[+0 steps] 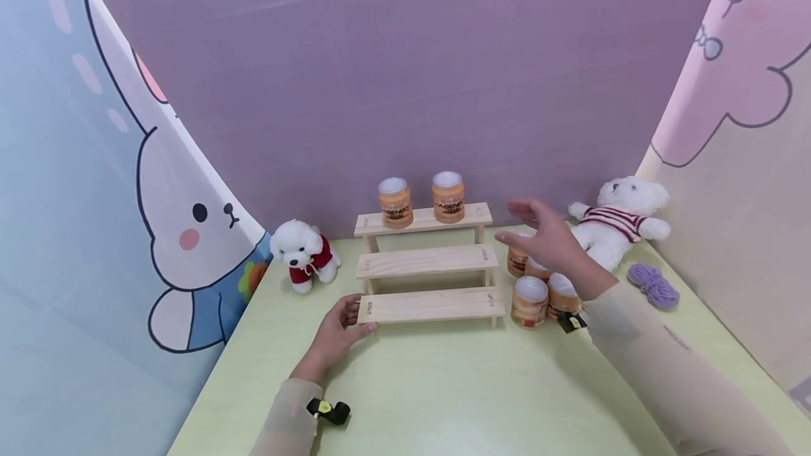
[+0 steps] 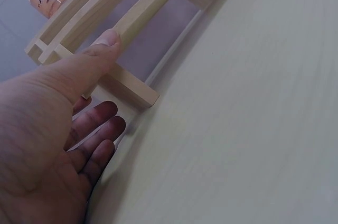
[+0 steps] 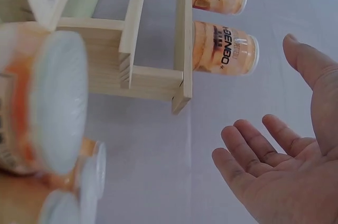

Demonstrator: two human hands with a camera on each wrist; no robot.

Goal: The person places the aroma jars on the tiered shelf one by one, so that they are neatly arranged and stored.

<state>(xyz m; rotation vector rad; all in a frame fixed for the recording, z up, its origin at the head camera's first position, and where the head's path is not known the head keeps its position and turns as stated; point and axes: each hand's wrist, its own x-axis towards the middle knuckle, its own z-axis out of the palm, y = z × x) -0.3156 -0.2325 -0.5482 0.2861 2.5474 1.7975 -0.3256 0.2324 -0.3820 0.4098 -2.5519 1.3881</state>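
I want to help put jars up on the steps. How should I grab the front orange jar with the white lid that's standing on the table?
Probably best to wrap your fingers around the round orange middle of the front jar, below its white lid, coming from above and the right. It stands upright, the wooden steps crowd its left, and another jar sits close by.

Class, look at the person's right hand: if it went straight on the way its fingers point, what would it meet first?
Probably the right-hand jar on the wooden rack's top step; the right hand is open and empty, though depth is uncertain.
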